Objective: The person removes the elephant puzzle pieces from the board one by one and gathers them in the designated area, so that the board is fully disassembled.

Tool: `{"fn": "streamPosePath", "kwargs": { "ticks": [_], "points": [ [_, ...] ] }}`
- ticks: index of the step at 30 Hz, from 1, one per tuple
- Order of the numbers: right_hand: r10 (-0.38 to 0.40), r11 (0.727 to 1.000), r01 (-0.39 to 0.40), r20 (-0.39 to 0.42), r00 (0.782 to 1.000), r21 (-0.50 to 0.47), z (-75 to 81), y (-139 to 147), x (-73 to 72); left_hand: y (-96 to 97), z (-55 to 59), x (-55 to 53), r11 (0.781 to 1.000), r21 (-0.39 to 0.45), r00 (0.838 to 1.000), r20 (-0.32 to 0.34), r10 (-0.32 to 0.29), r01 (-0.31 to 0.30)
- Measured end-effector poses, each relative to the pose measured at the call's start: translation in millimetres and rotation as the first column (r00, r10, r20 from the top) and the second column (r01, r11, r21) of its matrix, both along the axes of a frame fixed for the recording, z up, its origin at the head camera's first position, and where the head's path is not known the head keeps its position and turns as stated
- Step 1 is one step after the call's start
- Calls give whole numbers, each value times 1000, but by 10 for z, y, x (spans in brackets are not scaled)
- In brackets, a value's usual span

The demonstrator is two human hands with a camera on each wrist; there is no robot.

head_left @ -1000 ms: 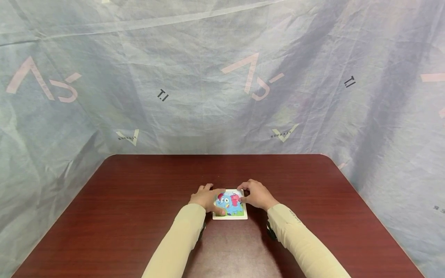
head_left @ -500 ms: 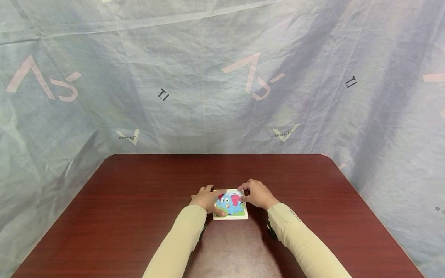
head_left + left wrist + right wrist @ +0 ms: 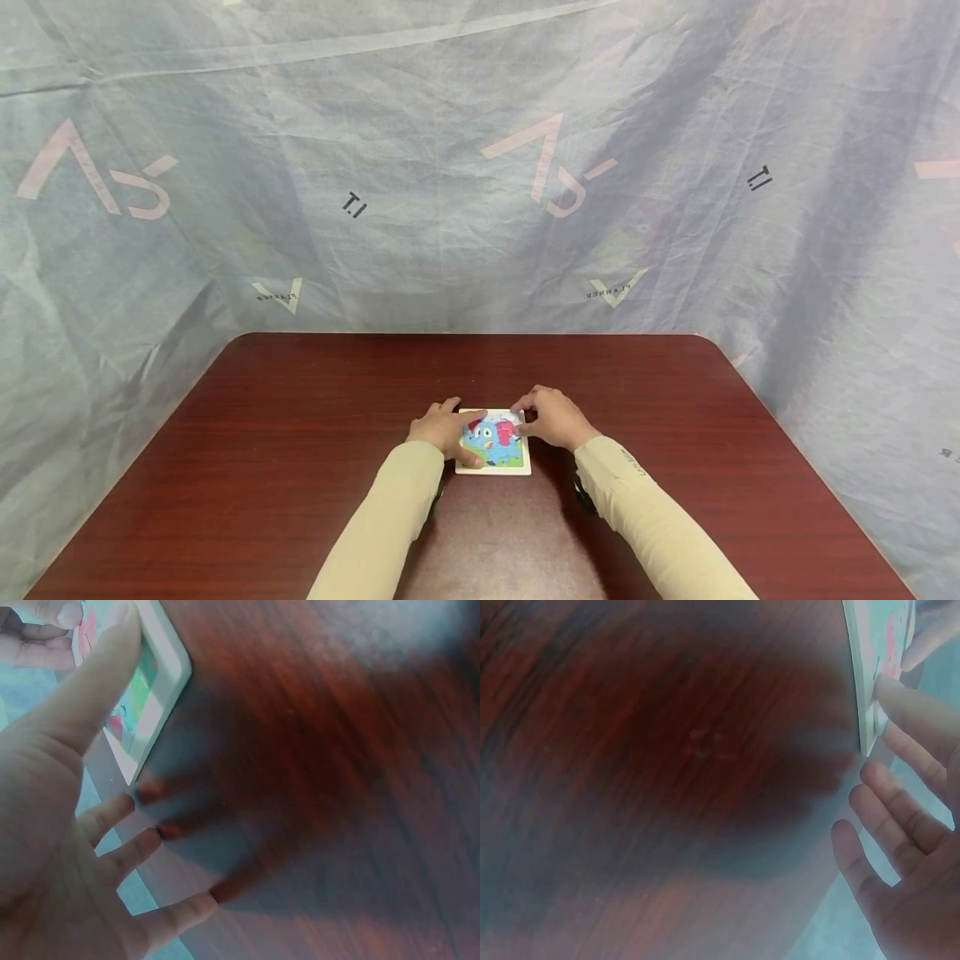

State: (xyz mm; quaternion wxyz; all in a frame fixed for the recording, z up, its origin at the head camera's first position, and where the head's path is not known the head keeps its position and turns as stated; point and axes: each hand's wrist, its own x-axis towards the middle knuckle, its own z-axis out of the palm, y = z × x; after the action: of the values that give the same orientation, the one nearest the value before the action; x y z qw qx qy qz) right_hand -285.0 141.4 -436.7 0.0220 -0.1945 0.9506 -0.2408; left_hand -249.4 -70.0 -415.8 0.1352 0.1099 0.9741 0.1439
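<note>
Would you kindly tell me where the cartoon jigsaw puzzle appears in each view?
Head: the cartoon jigsaw puzzle is below centre, slightly right.
Left wrist: the cartoon jigsaw puzzle is upper left, partly covered.
Right wrist: the cartoon jigsaw puzzle is upper right, cut off above.
Shared landmark: the right hand, visible in all three.

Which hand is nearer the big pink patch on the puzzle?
The right hand is close beside the pink patch. The left hand is farther, at the left edge of the puzzle.
</note>
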Motion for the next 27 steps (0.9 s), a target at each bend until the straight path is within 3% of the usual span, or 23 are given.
{"fn": "streamPosePath", "kwargs": {
  "ticks": [17,27],
  "points": [
    [-22,997,23,-19,1000,76,71,-25,-32,-5,-25,-10,997,72,999,30,12,-14],
    [19,993,-6,-103,995,118,57,-37,-23,-12,-32,-10,1000,18,1000,0,-5,5]
  ]
}}
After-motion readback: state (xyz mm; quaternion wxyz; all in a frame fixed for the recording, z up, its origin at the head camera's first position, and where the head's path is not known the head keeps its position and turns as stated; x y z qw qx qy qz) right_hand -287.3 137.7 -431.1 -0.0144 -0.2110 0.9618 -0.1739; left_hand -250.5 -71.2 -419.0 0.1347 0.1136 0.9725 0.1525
